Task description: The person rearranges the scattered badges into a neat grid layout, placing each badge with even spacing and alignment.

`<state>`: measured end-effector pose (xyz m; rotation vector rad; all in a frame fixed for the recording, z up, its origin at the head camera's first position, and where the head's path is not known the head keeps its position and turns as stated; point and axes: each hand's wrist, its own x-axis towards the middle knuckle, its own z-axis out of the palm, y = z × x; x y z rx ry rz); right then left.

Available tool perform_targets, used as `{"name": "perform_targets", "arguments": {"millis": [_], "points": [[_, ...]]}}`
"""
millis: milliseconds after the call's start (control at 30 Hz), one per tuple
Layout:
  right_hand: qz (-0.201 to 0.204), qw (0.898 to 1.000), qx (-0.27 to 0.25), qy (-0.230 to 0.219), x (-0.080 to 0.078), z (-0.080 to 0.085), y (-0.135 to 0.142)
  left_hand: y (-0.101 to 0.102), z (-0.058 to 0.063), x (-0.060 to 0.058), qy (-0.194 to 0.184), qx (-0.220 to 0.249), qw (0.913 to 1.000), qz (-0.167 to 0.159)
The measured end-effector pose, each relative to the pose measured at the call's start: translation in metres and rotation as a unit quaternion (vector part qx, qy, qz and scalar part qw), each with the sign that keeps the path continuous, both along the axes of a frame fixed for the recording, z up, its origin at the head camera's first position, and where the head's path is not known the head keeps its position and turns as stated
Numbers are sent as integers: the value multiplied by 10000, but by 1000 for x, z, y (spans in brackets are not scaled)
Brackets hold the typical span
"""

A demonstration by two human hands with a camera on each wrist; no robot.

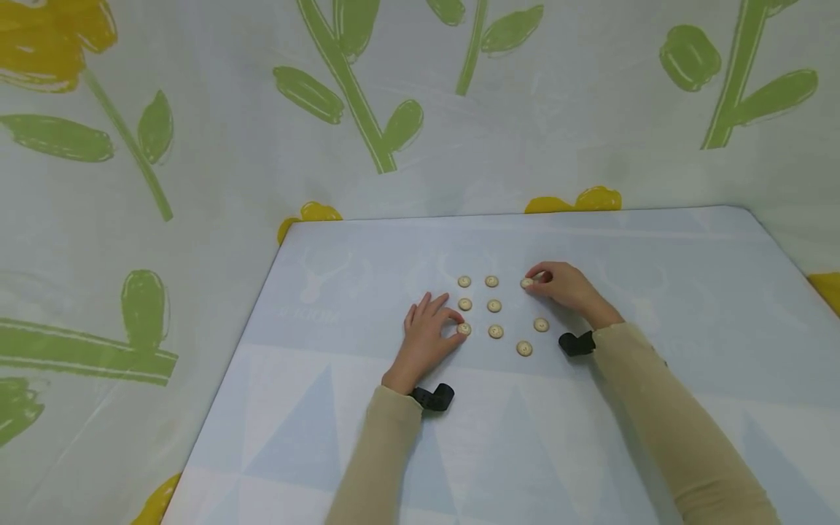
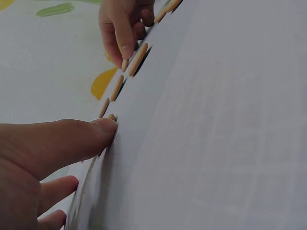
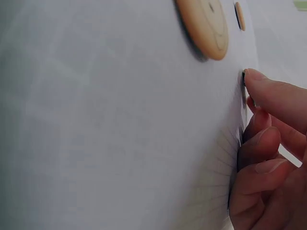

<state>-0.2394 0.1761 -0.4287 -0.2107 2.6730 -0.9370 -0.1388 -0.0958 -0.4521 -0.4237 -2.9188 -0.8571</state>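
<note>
Several round wooden buttons lie on a pale blue and white table (image 1: 289, 423). My left hand (image 1: 426, 341) pinches the front button of the left column (image 1: 464, 329) between thumb and index finger, its other fingers spread. In the left wrist view the thumb (image 2: 103, 130) covers most of that button. At the back right, my right hand (image 1: 569, 286) pinches another button (image 1: 526, 283) by its edge. The right wrist view shows its thumb (image 3: 276, 96) over that button, with the other fingers curled beneath.
Between the hands runs a middle column with a back button (image 1: 491, 281), a centre button (image 1: 494, 305) and a front button (image 1: 495, 332). Two loose buttons, one nearer (image 1: 524, 348) and one farther right (image 1: 541, 324), lie in front of the right hand. A flower-patterned curtain (image 1: 485, 160) hangs behind the table.
</note>
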Motion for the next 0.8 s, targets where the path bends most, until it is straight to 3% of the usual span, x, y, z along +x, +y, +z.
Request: {"name": "perform_targets", "arguments": {"millis": [800], "points": [[294, 9989, 273, -262, -7, 7, -6, 0, 2, 0, 2, -9, 10000, -34]]}}
